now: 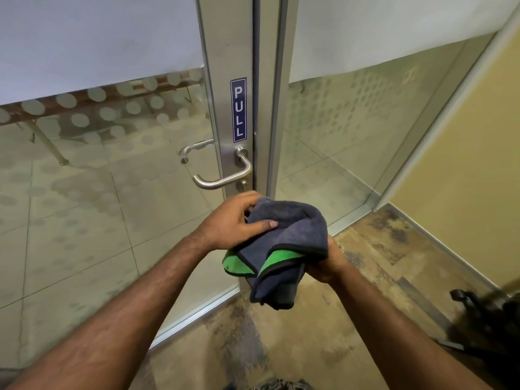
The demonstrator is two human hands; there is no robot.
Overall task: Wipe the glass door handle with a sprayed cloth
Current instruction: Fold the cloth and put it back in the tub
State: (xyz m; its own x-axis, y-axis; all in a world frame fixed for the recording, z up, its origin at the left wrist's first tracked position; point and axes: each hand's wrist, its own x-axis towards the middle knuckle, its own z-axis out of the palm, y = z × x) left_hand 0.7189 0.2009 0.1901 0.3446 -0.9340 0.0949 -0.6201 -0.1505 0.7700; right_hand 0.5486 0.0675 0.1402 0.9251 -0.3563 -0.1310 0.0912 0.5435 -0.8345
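Observation:
A silver lever handle (222,180) sticks out from the metal stile of the glass door (84,192), just under a blue PULL sticker (238,109). Below the handle I hold a bunched grey cloth (284,235) with a green underside in both hands. My left hand (233,223) grips the cloth's upper left part, thumb pressed on top. Underneath on the right, my right hand (329,263) holds the cloth, mostly covered by its folds. The cloth sits a short way under the handle and does not touch it.
A fixed glass panel (351,136) with frosted dots stands right of the door frame, and a yellow wall (464,150) runs along the far right. A dark object (484,313) lies on the mottled floor at the lower right. An inner handle (194,149) shows through the glass.

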